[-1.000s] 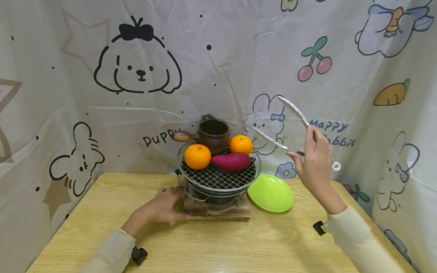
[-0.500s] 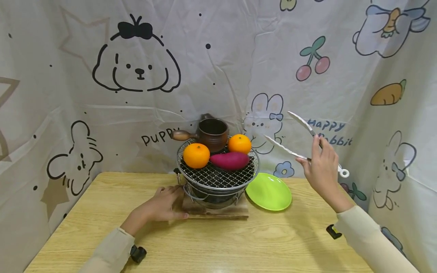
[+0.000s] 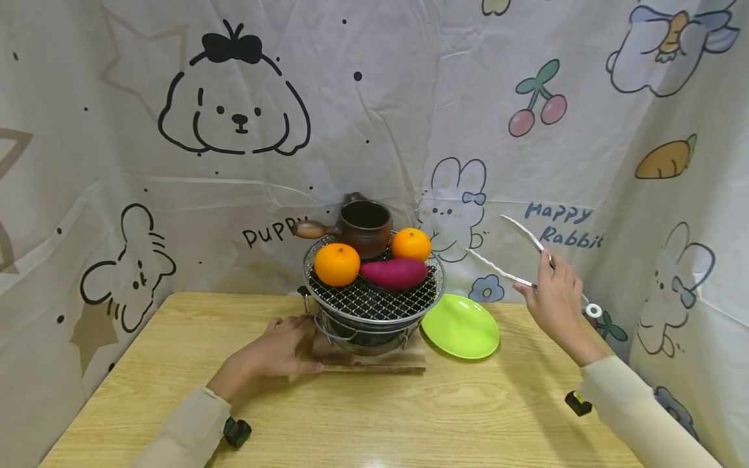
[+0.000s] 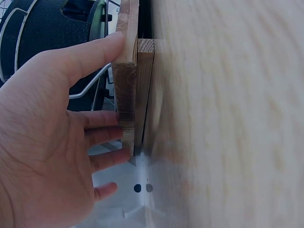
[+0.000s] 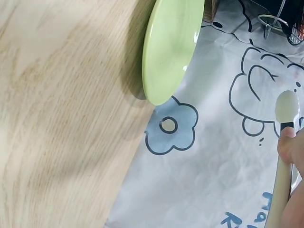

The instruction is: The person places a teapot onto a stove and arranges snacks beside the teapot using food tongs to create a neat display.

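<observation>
My left hand [image 3: 272, 351] rests on the left end of a wooden board [image 3: 374, 366]. In the left wrist view its thumb [image 4: 102, 50] lies against the board's edge and the fairly straight fingers touch its end. A small charcoal grill [image 3: 374, 335] stands on the board. On its wire grate [image 3: 383, 307] are two oranges [image 3: 337, 265] [image 3: 411, 245], a purple sweet potato [image 3: 395, 274] and a brown clay pot [image 3: 367, 227] with a wooden handle. My right hand [image 3: 556, 309] holds white-tipped tongs [image 3: 497, 267] in the air, arms spread, nothing between them.
A lime green plate [image 3: 461, 328] lies on the wooden table [image 3: 351, 422], just right of the grill. A printed cloth [image 3: 374, 110] surrounds the table behind and at both sides, close behind the clay pot.
My right hand has moved down and to the right with the tongs, which stay spread. My left hand stays at the board, and the food and pot have not moved.
</observation>
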Demonstrator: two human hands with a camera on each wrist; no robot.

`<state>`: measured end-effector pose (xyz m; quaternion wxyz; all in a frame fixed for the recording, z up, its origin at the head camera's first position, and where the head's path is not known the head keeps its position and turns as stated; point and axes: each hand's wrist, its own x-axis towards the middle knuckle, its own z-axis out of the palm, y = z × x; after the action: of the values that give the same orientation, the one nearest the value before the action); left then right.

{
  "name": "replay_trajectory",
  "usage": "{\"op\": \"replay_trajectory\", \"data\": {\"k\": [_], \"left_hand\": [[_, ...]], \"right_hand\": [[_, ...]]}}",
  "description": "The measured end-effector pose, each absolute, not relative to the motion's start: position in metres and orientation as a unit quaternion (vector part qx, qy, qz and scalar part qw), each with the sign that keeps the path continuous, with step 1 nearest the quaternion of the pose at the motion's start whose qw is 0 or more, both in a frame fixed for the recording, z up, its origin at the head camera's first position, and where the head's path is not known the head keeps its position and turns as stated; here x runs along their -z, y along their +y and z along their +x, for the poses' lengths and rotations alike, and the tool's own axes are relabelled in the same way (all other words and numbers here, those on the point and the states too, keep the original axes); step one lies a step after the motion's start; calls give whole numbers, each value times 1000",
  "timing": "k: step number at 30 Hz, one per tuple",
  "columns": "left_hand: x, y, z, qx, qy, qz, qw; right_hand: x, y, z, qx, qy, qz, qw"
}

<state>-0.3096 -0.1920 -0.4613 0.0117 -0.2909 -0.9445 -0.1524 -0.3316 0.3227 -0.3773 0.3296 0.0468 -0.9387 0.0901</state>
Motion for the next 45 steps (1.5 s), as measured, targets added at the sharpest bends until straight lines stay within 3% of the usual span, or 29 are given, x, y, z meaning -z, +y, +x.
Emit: {"op": "replay_trajectory", "data": {"k": [21,45], "left_hand": [[462,-192,-311,152,-945,-291,7],[460,-191,-310,154,-943,-296,9]], "right_hand": [[379,338,-321,-141,-963,4,231],[405,357,-314,-127,-975,-25,181]]}}
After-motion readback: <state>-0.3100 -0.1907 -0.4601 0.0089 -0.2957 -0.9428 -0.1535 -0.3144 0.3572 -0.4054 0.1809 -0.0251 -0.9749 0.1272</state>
